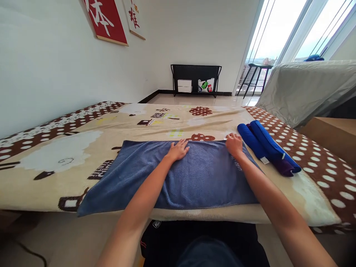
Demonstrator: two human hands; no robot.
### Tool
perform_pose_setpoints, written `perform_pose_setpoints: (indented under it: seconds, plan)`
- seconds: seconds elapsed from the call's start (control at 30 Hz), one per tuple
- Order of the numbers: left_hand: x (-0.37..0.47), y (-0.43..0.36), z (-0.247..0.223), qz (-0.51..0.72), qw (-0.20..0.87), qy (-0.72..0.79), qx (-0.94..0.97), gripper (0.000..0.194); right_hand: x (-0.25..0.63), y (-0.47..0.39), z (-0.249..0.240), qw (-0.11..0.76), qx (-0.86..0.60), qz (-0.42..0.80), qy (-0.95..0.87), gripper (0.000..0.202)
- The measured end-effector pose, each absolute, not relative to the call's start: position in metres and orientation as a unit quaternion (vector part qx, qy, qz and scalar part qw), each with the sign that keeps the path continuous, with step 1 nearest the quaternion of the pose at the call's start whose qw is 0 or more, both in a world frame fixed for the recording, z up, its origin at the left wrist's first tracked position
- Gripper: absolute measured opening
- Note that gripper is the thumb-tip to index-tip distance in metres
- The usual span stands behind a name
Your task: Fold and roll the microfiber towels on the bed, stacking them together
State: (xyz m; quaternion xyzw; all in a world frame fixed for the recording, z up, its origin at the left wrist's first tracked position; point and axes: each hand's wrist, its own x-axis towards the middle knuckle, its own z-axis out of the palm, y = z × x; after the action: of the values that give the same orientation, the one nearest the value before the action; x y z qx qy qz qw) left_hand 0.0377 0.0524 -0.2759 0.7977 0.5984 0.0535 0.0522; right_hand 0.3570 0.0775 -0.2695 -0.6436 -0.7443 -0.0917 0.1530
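Observation:
A grey-blue towel [194,178] lies spread across the bed, its near edge close to the bed's front edge. My left hand [178,150] rests flat on the towel near its far edge, fingers spread. At the towel's far right corner, my right hand [234,144] is closed, its fingers curled on the corner. Just right of that hand are rolled towels, a blue one [267,141] and a dark purple one [283,167], lying side by side on the bed.
The bed has a patterned beige blanket [61,152] with brown dotted borders. Beyond it stand a black rack [196,72] and a dark stool [257,74]. A covered object [311,85] and a cardboard box [330,137] are at the right.

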Motion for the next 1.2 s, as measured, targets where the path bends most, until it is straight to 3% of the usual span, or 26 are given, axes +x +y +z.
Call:
perform_pose_setpoints:
  seconds: [0.17, 0.27, 0.47, 0.73, 1.2]
  plan:
    - [0.113, 0.059, -0.283, 0.068, 0.057, 0.544, 0.835, 0.059, 0.287, 0.071, -0.289, 0.130, -0.534, -0.029, -0.835, 0.051]
    - [0.116, 0.060, -0.285, 0.066, 0.054, 0.539, 0.838, 0.057, 0.282, 0.068, -0.299, 0.123, -0.514, -0.005, -0.849, 0.057]
    - [0.020, 0.056, -0.280, 0.045, 0.035, 0.582, 0.811, 0.055, 0.356, 0.074, -0.301, 0.113, -0.567, 0.019, -0.816, 0.067]
    - [-0.120, 0.031, -0.280, 0.031, -0.014, 0.711, 0.703, 0.059, 0.430, 0.079, -0.310, 0.100, -0.673, 0.029, -0.733, 0.063]
    - [-0.158, 0.026, -0.288, 0.054, -0.007, 0.800, 0.597, 0.090, 0.419, 0.086, -0.322, 0.086, -0.732, 0.021, -0.675, 0.066]
